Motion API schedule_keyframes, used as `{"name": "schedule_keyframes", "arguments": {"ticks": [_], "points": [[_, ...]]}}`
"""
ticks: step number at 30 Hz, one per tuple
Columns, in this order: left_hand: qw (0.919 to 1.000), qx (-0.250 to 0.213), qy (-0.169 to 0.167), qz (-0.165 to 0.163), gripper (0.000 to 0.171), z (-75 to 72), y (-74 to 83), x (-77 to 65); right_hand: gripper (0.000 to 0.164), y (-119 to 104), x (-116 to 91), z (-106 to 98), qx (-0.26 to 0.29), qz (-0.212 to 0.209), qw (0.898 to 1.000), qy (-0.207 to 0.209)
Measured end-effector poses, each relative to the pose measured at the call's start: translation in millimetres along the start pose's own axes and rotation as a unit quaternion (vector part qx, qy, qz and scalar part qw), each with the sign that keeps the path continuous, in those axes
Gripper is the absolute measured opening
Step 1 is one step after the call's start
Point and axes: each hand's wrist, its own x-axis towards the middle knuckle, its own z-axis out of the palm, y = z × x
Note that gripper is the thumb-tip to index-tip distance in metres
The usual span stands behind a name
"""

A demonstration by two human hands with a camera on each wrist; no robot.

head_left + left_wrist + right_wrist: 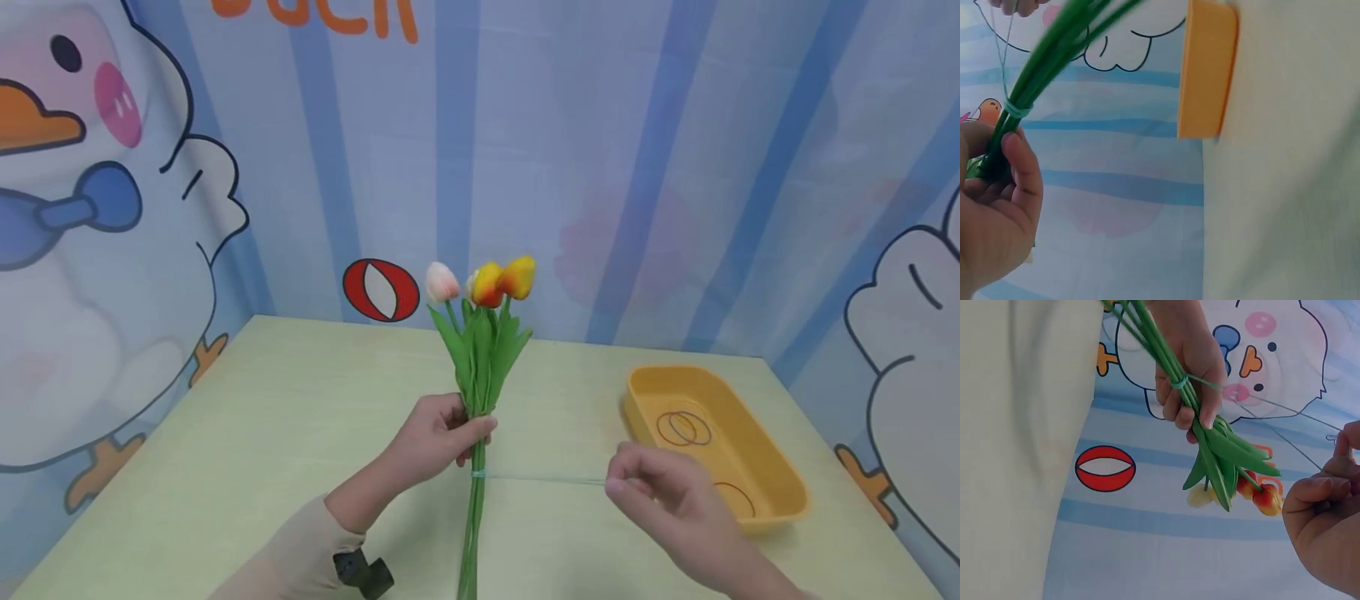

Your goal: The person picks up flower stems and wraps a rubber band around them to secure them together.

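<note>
My left hand (442, 433) grips a bunch of artificial tulips (480, 358) by the green stems, just below the leaves. The blooms at the top are pale pink and yellow-orange. A light green rubber band (1017, 109) is looped around the stems just below that hand. Off to the right, my right hand (675, 508) holds the band's other end with curled fingers. Between the stems and this hand the band is stretched taut, and two separate strands (1285, 411) show in the right wrist view. The stems' lower ends run out of the head view.
A yellow tray (780, 475) stands on the pale table (315, 375) behind and beside my right hand. Several thin rubber bands (684, 428) lie inside it. A curtain (510, 150) with blue stripes and printed ducks hangs behind the table.
</note>
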Motion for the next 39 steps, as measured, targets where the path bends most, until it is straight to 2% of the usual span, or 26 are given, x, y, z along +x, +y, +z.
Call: {"name": "schedule_keyframes", "arguments": {"ticks": [4,8,11,14,17,20,25,29,33,39], "points": [[0.9984,-0.042,-0.034,-0.020,0.021,-2.5,3.0,-2.9,0.036,-4,-3,-7,-0.046,-0.021,0.999,-0.014],[0.9912,-0.113,-0.047,-0.050,0.028,-6.6,4.7,-6.2,0.037,1,-6,-11,-0.049,-0.052,0.997,-0.021],[0.9796,-0.180,-0.064,-0.062,0.032,-9.0,5.0,-9.2,0.037,12,-8,-12,-0.047,-0.074,0.996,-0.022],[0.9639,-0.243,-0.087,-0.065,0.030,-9.3,4.5,-11.7,0.035,25,-11,-10,-0.055,-0.098,0.994,-0.019],[0.9522,-0.282,-0.095,-0.068,0.026,-8.1,3.9,-13.4,0.035,35,-12,-6,-0.078,-0.105,0.991,-0.007],[0.9455,-0.307,-0.081,-0.072,0.020,-7.2,3.9,-14.3,0.035,42,-13,-1,-0.113,-0.103,0.988,0.004],[0.9345,-0.343,-0.035,-0.089,0.015,-4.9,5.6,-13.4,0.034,54,-16,16,-0.179,-0.078,0.981,0.021],[0.9268,-0.359,0.001,-0.111,0.014,1.5,7.3,-10.8,0.032,66,-17,37,-0.193,-0.087,0.976,0.044],[0.9250,-0.357,0.026,-0.126,0.012,9.6,8.9,-8.8,0.029,75,-14,55,-0.177,-0.108,0.975,0.074],[0.9268,-0.353,0.020,-0.128,0.013,17.7,12.2,-7.3,0.027,82,-7,70,-0.164,-0.101,0.976,0.105]]}}
